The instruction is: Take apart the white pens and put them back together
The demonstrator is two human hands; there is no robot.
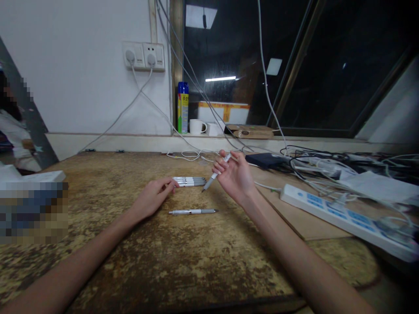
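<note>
My right hand (234, 176) is closed around a white pen with a grey grip (214, 176), held tilted above the table with its tip down and to the left. Several similar pens (190, 181) lie side by side in a row on the worn wooden table (147, 257). At the left end of that row, my left hand (155, 196) has its thumb and fingertips closed on the pens' ends; the fingertips are partly hidden. One more pen (193, 211) lies alone in front of the row, roughly parallel to it, its tip to the right.
To the right are a white power strip (343, 222), a brown board (294, 213), a dark flat box (266, 160) and tangled cables (314, 170). A spray can (183, 109) and a white mug (197, 126) stand on the sill. Part of a person (18, 135) shows far left.
</note>
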